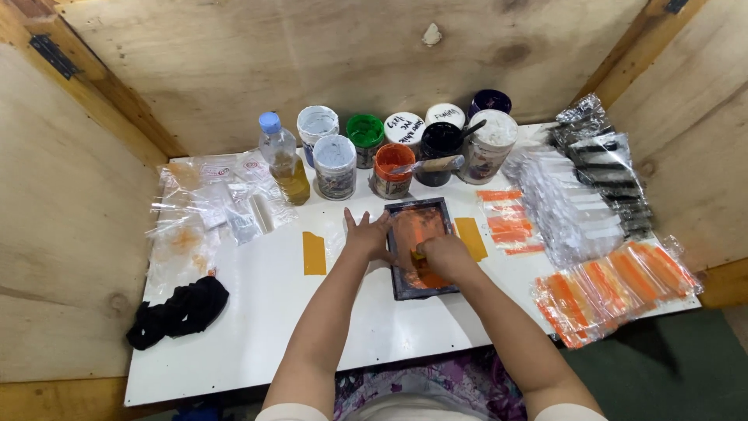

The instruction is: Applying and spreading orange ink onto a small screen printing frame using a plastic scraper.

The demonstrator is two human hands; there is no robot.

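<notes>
step: pulling orange ink across a small screen-printing frame — frame sits mid-table on the white tabletop, between two orange tape strips
left hand: spread flat, fingers apart, pressing on the frame's left edge and the table beside it — holds nothing, just pins it
right hand: curled closed around a small squeegee (mostly hidden under the fingers), resting on the mesh in the frame's lower half
do it well: likely wants steady downward weight from the left hand so the frame can't skid; even pressure and one straight stroke from the right
risk: a lifted frame corner probably smears the print
nearby: open orange ink jar just behind frame, with a wooden-handled tool across its top; printed orange packets at right; black rag well apart at left
</notes>
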